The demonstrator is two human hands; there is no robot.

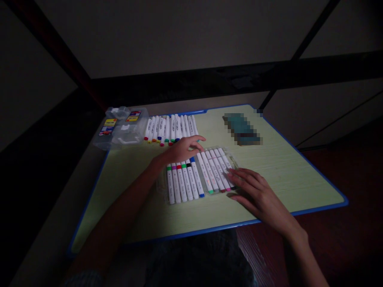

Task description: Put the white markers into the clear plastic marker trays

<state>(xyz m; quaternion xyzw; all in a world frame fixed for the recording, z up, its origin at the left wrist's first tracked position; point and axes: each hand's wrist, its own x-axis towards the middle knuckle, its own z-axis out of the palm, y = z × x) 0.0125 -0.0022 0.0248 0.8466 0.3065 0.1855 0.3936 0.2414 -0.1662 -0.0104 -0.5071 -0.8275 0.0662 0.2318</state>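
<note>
White markers with coloured ends lie side by side in a clear plastic tray with two sections. The left row of markers [184,183] shows green, purple, red, black and blue bands near the top. In the right row of markers [214,169], the coloured ends face me. My left hand [184,148] reaches over the top of the tray, fingers apart, its fingertips by the upper ends of the right row. Stretched fingers of my right hand [257,189] rest at that row's right edge, partly covering the last marker and the tray rim [235,157].
Several more white markers [172,127] lie in a row at the back of the blue-edged table [278,179]. An open clear plastic case [127,129] with labels sits at the back left. A pixelated, flat greenish item [241,127] lies at the back right. Behind stands a wall.
</note>
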